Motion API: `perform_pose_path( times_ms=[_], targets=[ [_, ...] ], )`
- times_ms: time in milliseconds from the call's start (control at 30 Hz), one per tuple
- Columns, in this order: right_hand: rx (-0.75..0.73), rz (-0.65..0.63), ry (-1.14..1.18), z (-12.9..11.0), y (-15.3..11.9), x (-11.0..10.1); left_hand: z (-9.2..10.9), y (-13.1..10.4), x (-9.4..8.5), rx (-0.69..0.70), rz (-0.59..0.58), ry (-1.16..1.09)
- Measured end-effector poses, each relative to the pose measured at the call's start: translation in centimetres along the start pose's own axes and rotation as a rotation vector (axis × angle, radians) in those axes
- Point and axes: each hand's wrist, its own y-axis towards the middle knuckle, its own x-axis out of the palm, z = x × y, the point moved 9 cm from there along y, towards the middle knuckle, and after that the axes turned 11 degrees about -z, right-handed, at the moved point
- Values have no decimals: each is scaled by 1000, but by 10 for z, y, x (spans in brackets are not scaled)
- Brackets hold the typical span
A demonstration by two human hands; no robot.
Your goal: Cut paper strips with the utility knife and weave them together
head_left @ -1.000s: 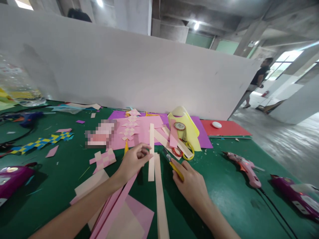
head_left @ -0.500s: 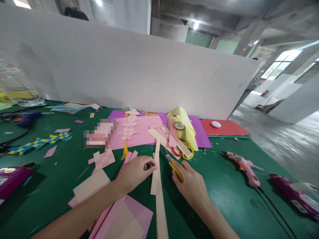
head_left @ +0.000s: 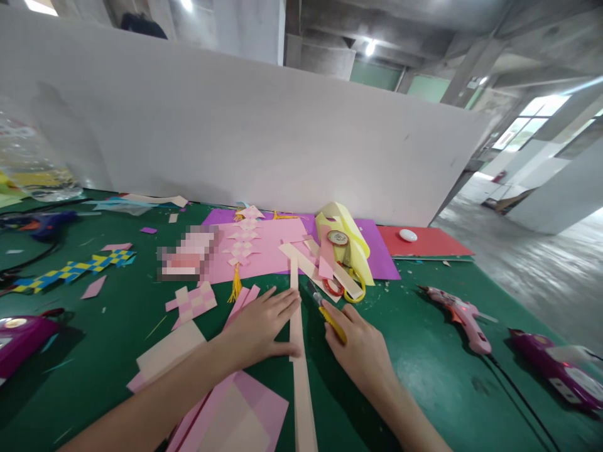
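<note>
My left hand [head_left: 271,323] lies with fingers stretched out, its fingertips and thumb on the cream paper strips [head_left: 303,389] in the middle of the table. Part of the strips is hidden under those fingers. Just right of them, my right hand [head_left: 355,342] is closed around a yellow utility knife [head_left: 333,320], its blade end pointing up and left. Beneath my left forearm are folded pink paper strips [head_left: 207,420] and pink-and-cream sheets [head_left: 249,411]. A woven pink-and-cream paper piece [head_left: 193,302] rests left of my left hand.
Beyond my hands lie a woven pink ornament with a yellow tassel [head_left: 235,285], scissors with yellow handles [head_left: 354,290] and yellow paper [head_left: 351,229]. A pink glue gun [head_left: 464,317] and a purple device [head_left: 558,370] sit at right. A white partition [head_left: 245,132] stands behind the table.
My left hand has opened from curled fingers and now lies flatter on the strips, thumb spread lower. My right hand with the knife has stayed nearly still.
</note>
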Motion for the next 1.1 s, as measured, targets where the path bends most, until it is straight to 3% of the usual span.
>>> perform_pose_path(
  times_ms=[500,867,1100],
  targets=[
    [-63,-34,62,-4,-4,0,-5,-2,1,-149,64,53],
    [-241,-91,88,-5,-52,-5,-2,-1,0,-133,76,56],
    [-434,-169,49,-16,-73,-5,-3,1,3,-145,22,62]
  ],
)
